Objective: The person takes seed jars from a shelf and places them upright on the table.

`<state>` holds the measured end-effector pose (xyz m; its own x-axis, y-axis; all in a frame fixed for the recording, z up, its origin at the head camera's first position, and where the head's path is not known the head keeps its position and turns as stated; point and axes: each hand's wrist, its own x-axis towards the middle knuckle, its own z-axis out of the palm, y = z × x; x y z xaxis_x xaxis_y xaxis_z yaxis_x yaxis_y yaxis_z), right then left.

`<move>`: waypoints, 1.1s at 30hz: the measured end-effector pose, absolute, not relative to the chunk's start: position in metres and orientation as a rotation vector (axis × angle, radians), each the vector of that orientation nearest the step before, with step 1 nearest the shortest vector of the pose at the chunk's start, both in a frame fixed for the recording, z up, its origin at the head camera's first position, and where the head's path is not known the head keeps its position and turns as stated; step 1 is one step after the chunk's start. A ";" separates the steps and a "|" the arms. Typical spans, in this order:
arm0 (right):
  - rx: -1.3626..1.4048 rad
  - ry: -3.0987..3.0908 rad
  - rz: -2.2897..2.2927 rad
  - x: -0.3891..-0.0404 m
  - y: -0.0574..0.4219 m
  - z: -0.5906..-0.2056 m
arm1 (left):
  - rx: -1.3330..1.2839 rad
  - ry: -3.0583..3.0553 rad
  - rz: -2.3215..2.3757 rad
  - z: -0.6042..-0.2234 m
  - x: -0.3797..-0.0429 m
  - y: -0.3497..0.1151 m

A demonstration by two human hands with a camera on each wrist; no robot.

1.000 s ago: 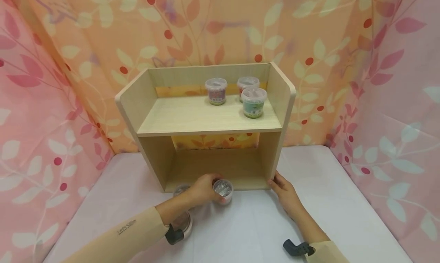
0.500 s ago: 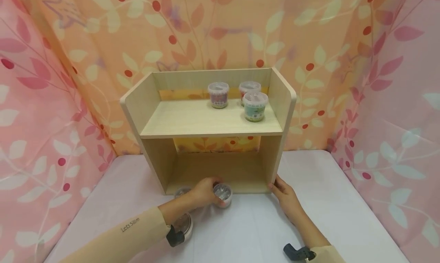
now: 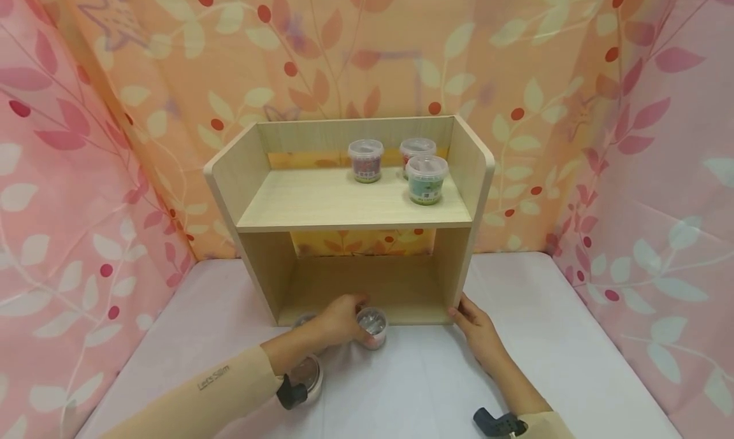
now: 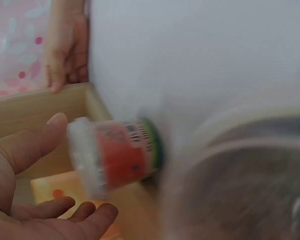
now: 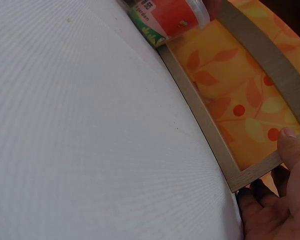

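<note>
Red-labelled, the cup (image 4: pixel 122 155) is stood upright just before the shelf (image 3: pixel 321 200), lid up, long axis vertical. It is flanked by the left hand (image 3: pixel 341 320), thumb and fingers spread; contact cannot be told. The shelf's right side is gripped by the right hand (image 3: pixel 478 329).

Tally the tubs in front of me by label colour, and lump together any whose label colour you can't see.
Purple: 1, left tub on the upper shelf
Red: 2, back tub there, and lower tub at the left hand
Teal: 1, front tub there
Unclear: 2, farther half-hidden tub, nearer half-hidden tub
Total: 6 tubs
</note>
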<state>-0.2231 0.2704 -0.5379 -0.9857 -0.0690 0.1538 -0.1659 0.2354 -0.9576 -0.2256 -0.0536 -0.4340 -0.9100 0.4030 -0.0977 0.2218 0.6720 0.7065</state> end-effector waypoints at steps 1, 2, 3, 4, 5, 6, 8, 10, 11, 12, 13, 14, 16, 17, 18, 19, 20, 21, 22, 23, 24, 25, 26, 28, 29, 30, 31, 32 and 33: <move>0.226 -2.404 1.880 -0.223 0.270 -0.538 | 0.508 2.638 1.073 -0.430 -0.225 -0.054; 0.224 -2.403 1.882 -0.223 0.270 -0.538 | 0.516 2.635 1.078 -0.425 -0.225 -0.055; 0.220 -2.401 1.885 -0.223 0.270 -0.538 | 0.524 2.624 1.090 -0.419 -0.224 -0.056; 0.221 -2.399 1.890 -0.223 0.270 -0.538 | 0.532 2.609 1.102 -0.412 -0.223 -0.057; 0.224 -2.396 1.897 -0.223 0.270 -0.538 | 0.547 2.597 1.110 -0.405 -0.222 -0.058; 0.225 -2.396 1.899 -0.223 0.270 -0.538 | 0.563 2.583 1.124 -0.397 -0.220 -0.059; 0.232 -2.395 1.906 -0.224 0.270 -0.539 | 0.586 2.542 1.157 -0.381 -0.216 -0.060; 0.233 -2.398 1.898 -0.224 0.270 -0.540 | 0.596 2.500 1.192 -0.365 -0.210 -0.060; 0.231 -2.402 1.893 -0.224 0.270 -0.540 | 0.598 2.483 1.208 -0.357 -0.208 -0.060; 0.231 -2.407 1.886 -0.224 0.270 -0.540 | 0.602 2.468 1.218 -0.350 -0.205 -0.061; 0.234 -2.412 1.878 -0.223 0.270 -0.540 | 0.604 2.454 1.228 -0.342 -0.202 -0.061; 0.230 -2.411 1.874 -0.223 0.271 -0.540 | 0.609 2.449 1.230 -0.335 -0.199 -0.061; 0.234 -2.417 1.868 -0.223 0.271 -0.539 | 0.624 2.444 1.232 -0.321 -0.195 -0.062; 0.236 -2.421 1.869 -0.223 0.271 -0.539 | 0.637 2.444 1.228 -0.314 -0.193 -0.063; 0.237 -2.422 1.870 -0.222 0.271 -0.539 | 0.647 2.443 1.229 -0.306 -0.191 -0.063; 0.238 -2.422 1.872 -0.222 0.271 -0.539 | 0.657 2.436 1.234 -0.298 -0.188 -0.064; 0.234 -2.420 1.878 -0.222 0.271 -0.539 | 0.666 2.429 1.242 -0.290 -0.186 -0.064; 0.234 -2.421 1.883 -0.222 0.271 -0.539 | 0.676 2.421 1.252 -0.282 -0.185 -0.064; 0.233 -2.418 1.889 -0.222 0.271 -0.539 | 0.690 2.410 1.267 -0.273 -0.183 -0.065; 0.234 -2.418 1.893 -0.222 0.270 -0.539 | 0.700 2.397 1.284 -0.264 -0.182 -0.065; 0.233 -2.413 1.899 -0.222 0.270 -0.539 | 0.706 2.382 1.306 -0.254 -0.181 -0.065; 0.237 -2.409 1.902 -0.222 0.270 -0.539 | 0.715 2.368 1.330 -0.245 -0.180 -0.065; 0.236 -2.409 1.903 -0.222 0.270 -0.539 | 0.720 2.364 1.356 -0.236 -0.180 -0.065; 0.235 -2.413 1.900 -0.222 0.270 -0.539 | 0.736 2.357 1.404 -0.218 -0.182 -0.065; 0.231 -2.416 1.893 -0.222 0.270 -0.540 | 0.738 2.367 1.423 -0.209 -0.184 -0.065; 0.228 -2.417 1.888 -0.222 0.270 -0.540 | 0.734 2.386 1.435 -0.201 -0.186 -0.065; 0.225 -2.422 1.879 -0.222 0.270 -0.540 | 0.730 2.409 1.441 -0.193 -0.188 -0.065; 0.220 -2.426 1.872 -0.223 0.270 -0.540 | 0.723 2.429 1.451 -0.185 -0.191 -0.065; 0.220 -2.426 1.868 -0.223 0.270 -0.540 | 0.717 2.449 1.457 -0.178 -0.194 -0.065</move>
<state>-0.2226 0.2703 -0.5399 -0.9872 -0.0692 0.1439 -0.1568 0.2503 -0.9554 -0.1935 -0.0646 -0.1785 -0.8617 0.5024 0.0714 0.3025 0.3956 0.8672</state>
